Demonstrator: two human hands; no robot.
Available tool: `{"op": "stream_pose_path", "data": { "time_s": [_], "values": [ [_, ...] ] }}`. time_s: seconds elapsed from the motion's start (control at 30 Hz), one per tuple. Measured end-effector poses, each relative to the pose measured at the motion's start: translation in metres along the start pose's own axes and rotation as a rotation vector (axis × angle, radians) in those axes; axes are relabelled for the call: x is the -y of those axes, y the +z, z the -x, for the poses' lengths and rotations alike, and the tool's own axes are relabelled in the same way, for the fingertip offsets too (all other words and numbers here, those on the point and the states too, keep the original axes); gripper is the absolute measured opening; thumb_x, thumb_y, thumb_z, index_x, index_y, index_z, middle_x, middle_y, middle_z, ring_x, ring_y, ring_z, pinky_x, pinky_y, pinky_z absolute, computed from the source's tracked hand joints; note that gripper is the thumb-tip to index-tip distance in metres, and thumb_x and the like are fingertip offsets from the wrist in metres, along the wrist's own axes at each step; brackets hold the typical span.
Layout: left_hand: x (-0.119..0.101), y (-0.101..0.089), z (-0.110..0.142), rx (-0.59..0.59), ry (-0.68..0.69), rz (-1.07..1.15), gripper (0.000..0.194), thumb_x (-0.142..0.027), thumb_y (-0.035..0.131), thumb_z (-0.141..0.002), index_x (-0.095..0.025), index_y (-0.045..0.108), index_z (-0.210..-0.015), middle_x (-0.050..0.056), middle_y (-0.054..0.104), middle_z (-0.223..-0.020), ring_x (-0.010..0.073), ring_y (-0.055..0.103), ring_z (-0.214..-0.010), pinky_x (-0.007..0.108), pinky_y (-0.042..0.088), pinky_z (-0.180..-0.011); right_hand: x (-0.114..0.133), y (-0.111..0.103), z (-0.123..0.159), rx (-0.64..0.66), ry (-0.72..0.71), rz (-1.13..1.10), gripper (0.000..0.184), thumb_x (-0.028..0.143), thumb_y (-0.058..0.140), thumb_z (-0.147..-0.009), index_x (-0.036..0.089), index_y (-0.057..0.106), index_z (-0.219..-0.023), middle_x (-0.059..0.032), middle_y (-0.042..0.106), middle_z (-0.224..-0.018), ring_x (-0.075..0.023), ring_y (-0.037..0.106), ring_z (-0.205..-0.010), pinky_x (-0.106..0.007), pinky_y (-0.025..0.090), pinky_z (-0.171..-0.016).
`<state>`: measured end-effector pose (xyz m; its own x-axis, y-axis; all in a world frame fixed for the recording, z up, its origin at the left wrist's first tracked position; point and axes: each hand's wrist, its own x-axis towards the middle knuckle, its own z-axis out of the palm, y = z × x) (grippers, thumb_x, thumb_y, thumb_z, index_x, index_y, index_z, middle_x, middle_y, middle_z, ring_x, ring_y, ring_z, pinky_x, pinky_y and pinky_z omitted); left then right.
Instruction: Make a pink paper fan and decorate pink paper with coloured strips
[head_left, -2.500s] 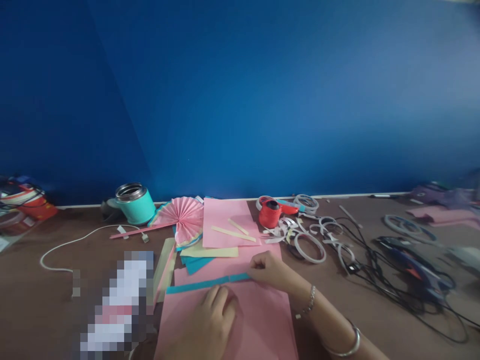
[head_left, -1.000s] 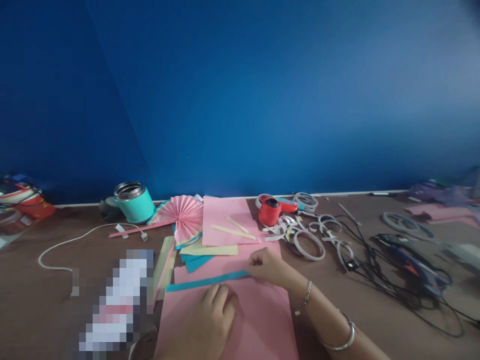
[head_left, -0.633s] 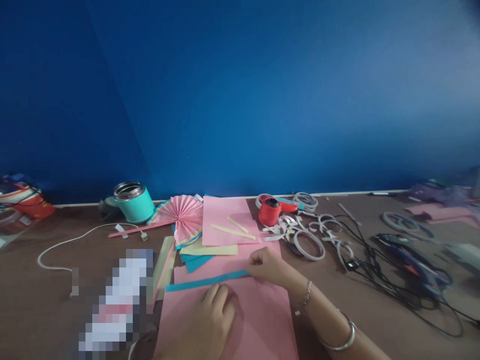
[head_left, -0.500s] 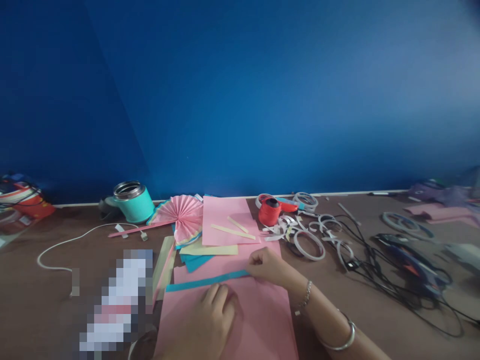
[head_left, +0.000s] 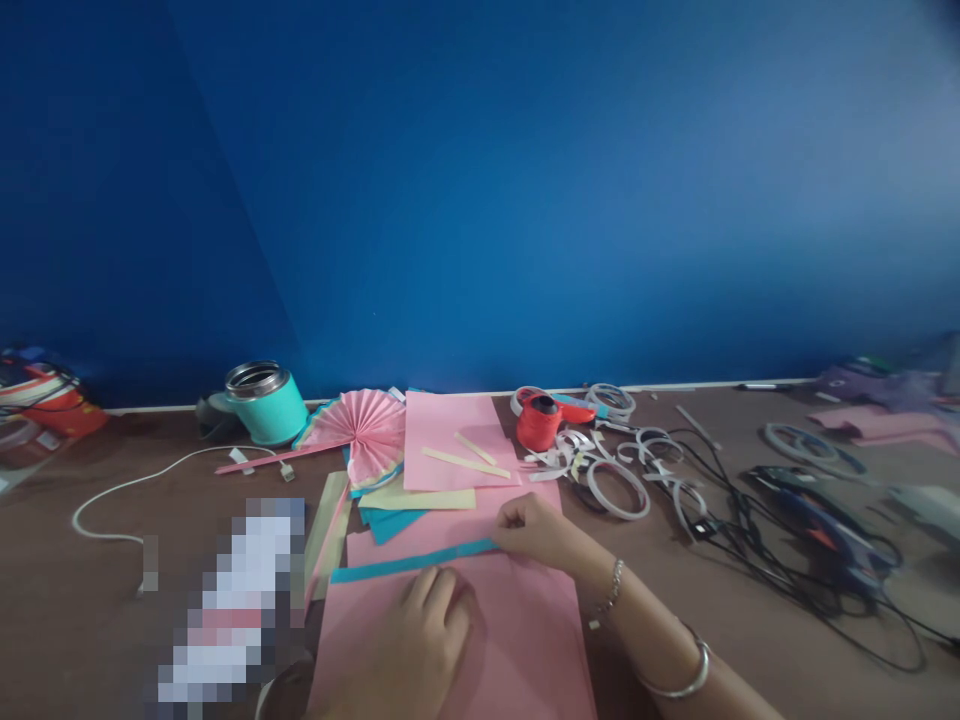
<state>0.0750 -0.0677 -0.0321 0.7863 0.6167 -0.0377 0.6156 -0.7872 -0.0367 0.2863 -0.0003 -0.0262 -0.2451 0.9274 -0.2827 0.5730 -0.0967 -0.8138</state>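
A large pink paper sheet (head_left: pixel 525 630) lies in front of me, with a narrow blue paper strip (head_left: pixel 397 562) along its far edge. My right hand (head_left: pixel 529 525) pinches the strip's right end between thumb and bent fingers; the fingertips partly hide that end. Resting on the pink sheet just below the strip is my left hand (head_left: pixel 431 625), its fingers laid against the paper and nothing held in them. Behind the sheet are a smaller pink sheet (head_left: pixel 450 420) with two thin yellow strips (head_left: pixel 465 462) on it, and a pleated pink paper fan (head_left: pixel 367 430).
A turquoise flask (head_left: pixel 270 405) and a white cable (head_left: pixel 150 475) stand to the left. Right of the paper are a red thread spool (head_left: pixel 538 422), several white rings (head_left: pixel 619 490), tangled black cables (head_left: pixel 742 530) and a dark blue tool (head_left: pixel 832 535). A blue wall rises behind.
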Motion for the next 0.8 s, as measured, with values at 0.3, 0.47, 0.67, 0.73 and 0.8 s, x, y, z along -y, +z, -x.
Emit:
{"op": "stream_pose_path", "data": {
  "time_s": [0.3,0.47,0.67,0.73,0.8],
  "values": [
    [-0.0002,-0.0009,0.0008,-0.018,-0.008,-0.007,0.026,-0.016,0.047,-0.086,-0.015,0.06,-0.108,0.008,0.061,-0.113,0.0244,0.052,-0.099,0.038,0.04,-0.086,0.0023,-0.0007,0.0002,0.014,0.003,-0.014,0.013,0.021,0.055,-0.064,0.015,0.053,-0.052,0.0051,0.046,-0.044,-0.0063,0.039,-0.043,-0.017,0.026,-0.041],
    [-0.0002,0.0014,0.0008,-0.015,0.006,-0.005,0.028,-0.017,0.046,-0.086,-0.014,0.06,-0.111,0.01,0.06,-0.114,0.024,0.051,-0.1,0.038,0.039,-0.087,0.002,0.0002,-0.0007,0.001,0.006,0.003,0.012,0.02,0.054,-0.063,0.015,0.053,-0.052,0.0052,0.046,-0.044,-0.0064,0.04,-0.043,-0.017,0.028,-0.041],
    [0.0009,0.0037,0.002,-0.012,-0.007,0.018,0.028,-0.018,0.043,-0.089,-0.014,0.059,-0.112,0.01,0.058,-0.117,0.0238,0.048,-0.104,0.038,0.037,-0.09,0.0036,0.0001,0.0006,0.007,0.013,-0.007,0.012,0.02,0.054,-0.063,0.015,0.053,-0.052,0.005,0.046,-0.044,-0.0064,0.04,-0.043,-0.017,0.029,-0.042],
    [0.001,0.0034,0.0017,-0.01,0.0,0.018,0.029,-0.017,0.044,-0.088,-0.014,0.059,-0.113,0.01,0.058,-0.117,0.0238,0.048,-0.104,0.038,0.037,-0.09,0.005,-0.0009,0.001,0.018,0.015,-0.019,0.013,0.02,0.054,-0.064,0.015,0.053,-0.053,0.005,0.046,-0.045,-0.0063,0.04,-0.044,-0.017,0.029,-0.042],
    [0.0008,0.0026,0.0013,-0.012,0.005,0.009,0.029,-0.017,0.044,-0.088,-0.014,0.059,-0.113,0.01,0.059,-0.116,0.0241,0.049,-0.103,0.038,0.037,-0.09,0.0059,-0.0018,0.0012,0.023,0.013,-0.022,0.013,0.021,0.055,-0.064,0.015,0.053,-0.052,0.0052,0.045,-0.044,-0.0061,0.039,-0.044,-0.016,0.028,-0.041]
  ]
}}
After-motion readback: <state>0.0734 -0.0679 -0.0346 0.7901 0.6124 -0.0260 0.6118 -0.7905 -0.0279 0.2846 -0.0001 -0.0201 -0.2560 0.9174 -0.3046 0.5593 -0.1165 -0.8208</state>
